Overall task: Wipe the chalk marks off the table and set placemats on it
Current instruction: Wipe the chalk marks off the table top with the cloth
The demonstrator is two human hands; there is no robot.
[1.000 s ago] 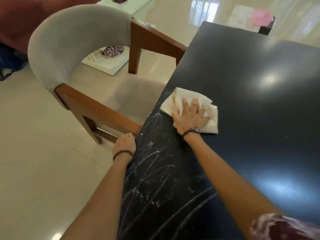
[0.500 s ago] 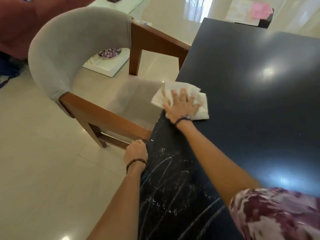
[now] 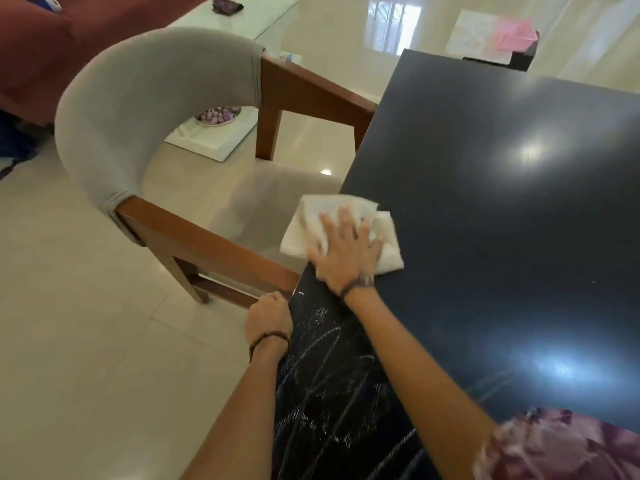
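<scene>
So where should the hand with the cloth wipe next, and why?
Probably pull the cloth back toward the body. The right hand presses it flat at the table edge, and the chalk marks all lie nearer the person.

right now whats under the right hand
A white cloth, pressed flat by the right hand at the table edge. Part of the cloth overhangs the edge. Whether chalk marks remain beneath the cloth cannot be seen; it covers that spot.

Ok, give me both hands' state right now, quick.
Left hand: fingers curled at the table edge; whether it grips the edge cannot be told.
Right hand: open, fingers spread flat, pressing the white cloth on the table.
</scene>
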